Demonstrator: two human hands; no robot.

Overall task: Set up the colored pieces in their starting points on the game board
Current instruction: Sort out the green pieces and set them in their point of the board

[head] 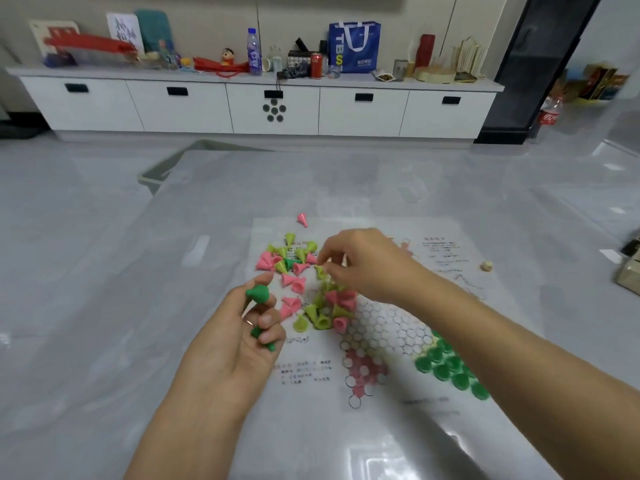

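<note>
A paper game board with a honeycomb of circles lies on the glossy grey table. Its lower right point is filled with dark green pieces. A loose heap of pink and light green cone pieces covers the board's upper left. One pink cone lies apart, beyond the heap. My left hand grips several dark green cones just left of the heap. My right hand reaches into the heap from the right, fingertips pinched on a light green cone.
A small die lies on the board's right edge. A box pokes in at the far right. A long white cabinet with bottles, a can and a blue bag stands against the back wall.
</note>
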